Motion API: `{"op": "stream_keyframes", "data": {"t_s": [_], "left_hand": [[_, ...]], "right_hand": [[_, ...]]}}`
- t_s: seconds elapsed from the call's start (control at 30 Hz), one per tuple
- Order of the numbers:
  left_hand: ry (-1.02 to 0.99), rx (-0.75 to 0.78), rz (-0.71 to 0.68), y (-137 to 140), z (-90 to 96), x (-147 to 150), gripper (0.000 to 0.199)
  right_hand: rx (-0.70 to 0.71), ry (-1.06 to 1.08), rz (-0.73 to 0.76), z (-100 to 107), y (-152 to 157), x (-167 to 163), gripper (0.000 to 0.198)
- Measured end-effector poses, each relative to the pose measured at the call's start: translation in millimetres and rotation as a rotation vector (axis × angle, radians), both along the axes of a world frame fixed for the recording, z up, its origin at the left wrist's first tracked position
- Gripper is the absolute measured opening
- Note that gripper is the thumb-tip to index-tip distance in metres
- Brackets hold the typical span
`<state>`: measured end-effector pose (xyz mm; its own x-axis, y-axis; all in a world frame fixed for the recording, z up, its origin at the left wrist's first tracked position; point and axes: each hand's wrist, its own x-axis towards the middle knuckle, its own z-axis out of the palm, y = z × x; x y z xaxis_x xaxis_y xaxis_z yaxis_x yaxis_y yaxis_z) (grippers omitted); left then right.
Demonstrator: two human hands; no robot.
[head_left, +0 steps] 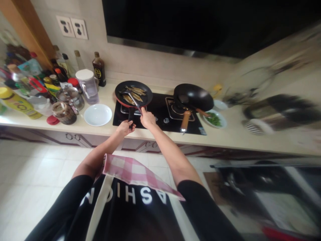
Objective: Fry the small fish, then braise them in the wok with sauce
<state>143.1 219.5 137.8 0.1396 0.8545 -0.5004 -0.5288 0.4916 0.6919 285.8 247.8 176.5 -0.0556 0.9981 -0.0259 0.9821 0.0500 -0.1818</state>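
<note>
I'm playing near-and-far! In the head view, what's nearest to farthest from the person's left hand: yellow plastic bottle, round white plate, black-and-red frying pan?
1. Black-and-red frying pan: held by the left hand.
2. Round white plate: left of the pan.
3. Yellow plastic bottle: far left.

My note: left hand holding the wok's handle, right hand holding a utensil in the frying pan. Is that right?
Not quite: the head view shows the left hand on the black handle of the frying pan, not on the wok. The right hand does hold the utensil there.
</note>
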Motion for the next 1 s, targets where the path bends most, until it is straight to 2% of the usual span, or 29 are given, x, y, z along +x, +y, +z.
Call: {"op": "stream_keyframes", "data": {"t_s": [0.4, 0.57, 1.0], "left_hand": [[0.007, -0.005, 0.005, -2, 4.1, 1, 0.018], [0.016, -0.002, 0.001, -1, 2.8, 1, 0.018], [0.008, 0.004, -0.001, -1, 3.6, 1, 0.018]], "right_hand": [[0.001, -0.068, 0.054, 10, 1, 6, 0.054], [-0.003, -0.052, 0.019, 13, 2, 6, 0.053], [-0.003, -0.091, 0.053, 7, 0, 7, 0.054]]}}
